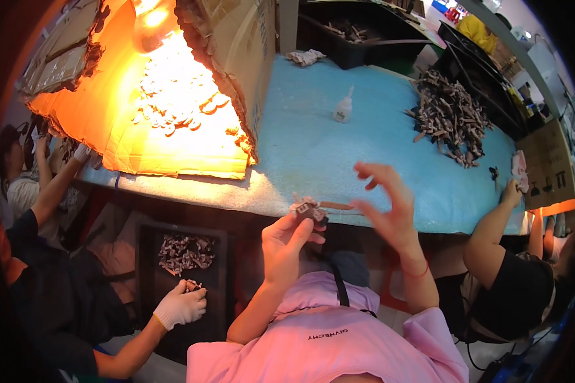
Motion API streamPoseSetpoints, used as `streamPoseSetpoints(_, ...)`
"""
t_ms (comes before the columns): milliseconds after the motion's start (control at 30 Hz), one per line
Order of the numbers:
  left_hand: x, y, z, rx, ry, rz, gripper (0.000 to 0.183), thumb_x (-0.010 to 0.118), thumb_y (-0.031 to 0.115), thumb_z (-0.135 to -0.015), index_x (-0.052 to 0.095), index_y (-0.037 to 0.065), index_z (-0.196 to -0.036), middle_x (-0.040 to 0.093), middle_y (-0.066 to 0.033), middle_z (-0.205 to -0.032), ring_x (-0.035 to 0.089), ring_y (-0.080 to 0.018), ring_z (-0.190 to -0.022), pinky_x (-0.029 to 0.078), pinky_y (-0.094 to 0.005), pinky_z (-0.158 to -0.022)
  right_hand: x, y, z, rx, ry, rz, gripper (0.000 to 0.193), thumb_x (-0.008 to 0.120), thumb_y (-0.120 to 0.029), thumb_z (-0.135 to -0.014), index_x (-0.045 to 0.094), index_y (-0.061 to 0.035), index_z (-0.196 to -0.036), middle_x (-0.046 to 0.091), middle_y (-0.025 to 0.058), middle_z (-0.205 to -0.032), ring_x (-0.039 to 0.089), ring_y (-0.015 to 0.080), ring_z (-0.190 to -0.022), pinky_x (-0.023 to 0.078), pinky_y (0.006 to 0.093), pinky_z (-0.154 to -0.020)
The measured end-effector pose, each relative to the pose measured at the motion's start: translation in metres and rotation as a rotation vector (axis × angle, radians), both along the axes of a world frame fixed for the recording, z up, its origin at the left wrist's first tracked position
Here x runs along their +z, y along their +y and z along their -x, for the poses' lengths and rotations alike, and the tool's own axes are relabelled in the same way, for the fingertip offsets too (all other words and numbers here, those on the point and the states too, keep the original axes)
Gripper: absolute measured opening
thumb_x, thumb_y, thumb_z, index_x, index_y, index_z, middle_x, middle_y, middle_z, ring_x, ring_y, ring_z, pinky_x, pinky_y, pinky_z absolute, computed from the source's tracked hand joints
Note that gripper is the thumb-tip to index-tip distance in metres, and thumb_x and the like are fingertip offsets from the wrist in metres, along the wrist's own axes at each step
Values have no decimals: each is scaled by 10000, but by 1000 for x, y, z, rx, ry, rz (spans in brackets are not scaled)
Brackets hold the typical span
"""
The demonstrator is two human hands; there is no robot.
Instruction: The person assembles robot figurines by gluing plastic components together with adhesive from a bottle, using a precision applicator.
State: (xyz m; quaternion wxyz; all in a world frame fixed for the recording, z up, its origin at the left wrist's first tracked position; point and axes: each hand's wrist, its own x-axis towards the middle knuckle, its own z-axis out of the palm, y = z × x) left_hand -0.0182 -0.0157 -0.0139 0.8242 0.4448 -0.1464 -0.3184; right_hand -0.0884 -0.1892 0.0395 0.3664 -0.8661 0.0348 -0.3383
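Observation:
My left hand (286,246) is closed round a small dark brown and grey part (312,212) in front of the table's near edge. From that part a slim brown stick-like piece (336,205) points to the right. Its exact kind is too small to make out. My right hand (393,207) is raised just right of the stick's end, fingers apart and nothing in them. Whether a fingertip touches the stick, I cannot tell. Beyond my hands, a small white squeeze bottle with a thin nozzle (342,110) stands on the blue table covering (300,137).
Left, a torn cardboard box (191,167), brightly lit inside, holds many small pieces. A heap of brown and grey parts (450,118) lies at right. Black bins (351,54) stand behind. Beside me, a co-worker's gloved hand (182,305) is over a black tray (148,268); another co-worker sits right.

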Motion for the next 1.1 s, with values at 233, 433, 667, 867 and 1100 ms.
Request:
streamPoseSetpoints(233,8,18,-5,25,73,70,244,485,24,-873,553,-61,-1093,590,-156,-1009,604,-193,-795,529,-269,-573,-36,-84,-63,-130,99,-399,327,611,-76,-798,548,-9,-1112,599,63,-975,549,112,-871,469,248,-695)
streamPoseSetpoints(433,8,23,-3,13,119,116,244,493,33,-874,558,-49,-1093,580,-143,-1013,605,-192,-794,538,-273,-546,-61,-106,-108,-315,187,-84,397,711,-154,-695,574,1,-1034,627,125,-855,592,201,-748,479,289,-699)
streamPoseSetpoints(667,9,32,-4,71,88,99,237,523,29,-859,570,-49,-1078,584,-139,-999,606,-190,-801,537,-257,-565,-57,-73,-98,-133,180,-389,296,674,-118,-733,558,17,-970,635,126,-892,604,185,-825,482,283,-726)
streamPoseSetpoints(867,6,26,-4,230,-200,51,226,575,13,-822,586,-69,-1033,570,-175,-997,612,-240,-797,540,-273,-550,0,-3,-16,127,52,-639,209,589,-127,-809,495,24,-920,623,183,-877,602,195,-745,478,279,-675)
streamPoseSetpoints(1100,10,25,-5,439,-578,-201,315,636,-82,-728,598,-61,-1040,579,-138,-1002,601,-162,-827,506,-238,-670,12,42,39,28,-104,-442,364,677,-314,-739,527,12,-802,550,71,-656,469,119,-561,347,240,-506)
